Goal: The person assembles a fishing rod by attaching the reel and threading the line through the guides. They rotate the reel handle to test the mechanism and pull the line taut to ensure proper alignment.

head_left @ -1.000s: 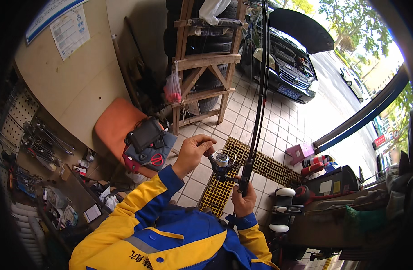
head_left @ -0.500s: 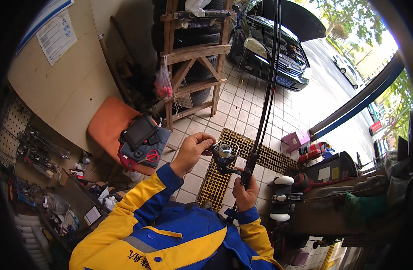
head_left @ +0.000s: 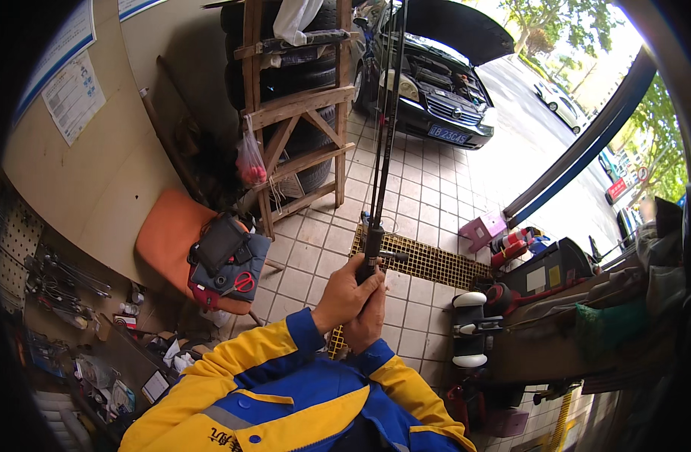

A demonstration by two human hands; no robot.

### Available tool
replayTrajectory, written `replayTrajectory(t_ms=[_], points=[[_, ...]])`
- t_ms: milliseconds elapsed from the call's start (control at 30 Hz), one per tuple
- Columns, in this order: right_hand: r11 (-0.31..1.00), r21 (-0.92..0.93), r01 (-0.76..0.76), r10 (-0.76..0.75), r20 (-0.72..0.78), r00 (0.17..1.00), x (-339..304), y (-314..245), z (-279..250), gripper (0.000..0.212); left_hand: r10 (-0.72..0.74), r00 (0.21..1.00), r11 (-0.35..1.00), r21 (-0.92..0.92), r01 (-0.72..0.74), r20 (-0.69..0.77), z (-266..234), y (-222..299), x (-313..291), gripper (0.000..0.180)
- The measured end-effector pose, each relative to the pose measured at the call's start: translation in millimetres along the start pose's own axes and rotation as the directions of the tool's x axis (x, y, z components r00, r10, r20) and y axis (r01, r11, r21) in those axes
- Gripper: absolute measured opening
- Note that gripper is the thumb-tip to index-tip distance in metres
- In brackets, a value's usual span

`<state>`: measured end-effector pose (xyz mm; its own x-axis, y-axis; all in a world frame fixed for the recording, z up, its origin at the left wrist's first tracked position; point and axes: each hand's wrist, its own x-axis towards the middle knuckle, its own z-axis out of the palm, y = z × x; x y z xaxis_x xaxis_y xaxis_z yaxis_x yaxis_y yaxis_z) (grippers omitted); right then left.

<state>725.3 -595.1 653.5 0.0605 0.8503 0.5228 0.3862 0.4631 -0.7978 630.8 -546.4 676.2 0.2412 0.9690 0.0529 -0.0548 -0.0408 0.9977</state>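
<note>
Both hands: left hand (head_left: 344, 295), right hand (head_left: 369, 320); gripping upright rod (head_left: 387, 135) base

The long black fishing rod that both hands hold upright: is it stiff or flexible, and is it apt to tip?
The fishing rod is very thin and long, so its upper part probably flexes and whips when swung. It looks light for its length. The left hand and right hand grip only its lower end, so the top likely sways easily and could strike the wooden rack.
</note>
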Motion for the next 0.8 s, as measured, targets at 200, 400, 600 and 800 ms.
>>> replayTrajectory(t_ms=[200, 400, 600, 800], points=[[0.959, -0.272, 0.074, -0.078, -0.005, 0.997, 10, 9, -37, 0.045, 0.025, 1.0, 0.971, -0.237, -0.021, 0.014, -21, -8, 9, 0.024], [0.761, -0.64, 0.11, -0.168, -0.031, 0.985, 45, 43, -54, 0.036, -0.047, 0.989, 0.935, -0.342, 0.092, 0.138, -31, -3, 6, 0.022], [0.838, -0.545, -0.03, 0.134, 0.152, 0.979, 50, 61, -63, 0.021, -0.051, 0.993, 0.923, -0.374, 0.087, 0.105, -30, -3, -2, 0.021], [0.885, -0.357, -0.3, 0.343, 0.063, 0.937, 45, 40, -54, 0.035, -0.051, 0.998, 0.929, -0.364, 0.065, 0.049, -30, -2, -9, 0.022]])
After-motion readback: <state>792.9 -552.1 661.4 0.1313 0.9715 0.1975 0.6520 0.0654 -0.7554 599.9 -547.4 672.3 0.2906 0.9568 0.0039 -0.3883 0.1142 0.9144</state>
